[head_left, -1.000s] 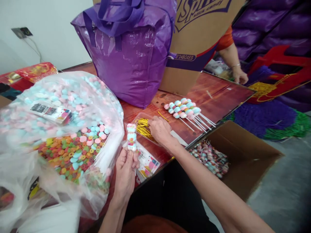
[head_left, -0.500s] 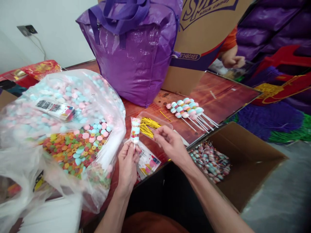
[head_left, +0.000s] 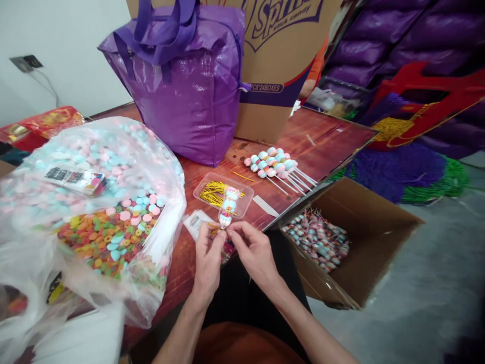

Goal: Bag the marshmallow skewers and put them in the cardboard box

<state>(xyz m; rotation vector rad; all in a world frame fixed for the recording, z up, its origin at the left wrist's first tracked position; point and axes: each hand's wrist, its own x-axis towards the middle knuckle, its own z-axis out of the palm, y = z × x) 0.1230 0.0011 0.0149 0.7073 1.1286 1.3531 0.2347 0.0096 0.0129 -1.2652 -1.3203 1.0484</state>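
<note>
My left hand (head_left: 208, 258) is closed at the base of a wrapped candy stick (head_left: 229, 205), whose pastel and orange pieces show through the clear wrapper. Against it, my right hand (head_left: 253, 250) pinches at the wrapper's gathered neck, where a gold twist tie (head_left: 214, 226) pokes out to the left. The fingertips of both hands meet there and partly hide the tie. Just beyond lies a clear plastic tray (head_left: 247, 203) of gold twist ties (head_left: 212, 193). Printed clear wrappers (head_left: 194, 222) lie beside my left hand.
Unwrapped candy sticks (head_left: 273, 163) lie in a pile on the table (head_left: 295, 132). A big clear bag of loose candies (head_left: 109, 227) fills the left. Behind stand a purple bag (head_left: 182, 101) and a carton (head_left: 273, 111). An open box (head_left: 373, 237) of wrapped candy sticks sits below right.
My right hand has come from beside the tray to the wrapper's neck, now with a gold tie there. The candy stick has tilted and moved right and down. The view has shifted.
</note>
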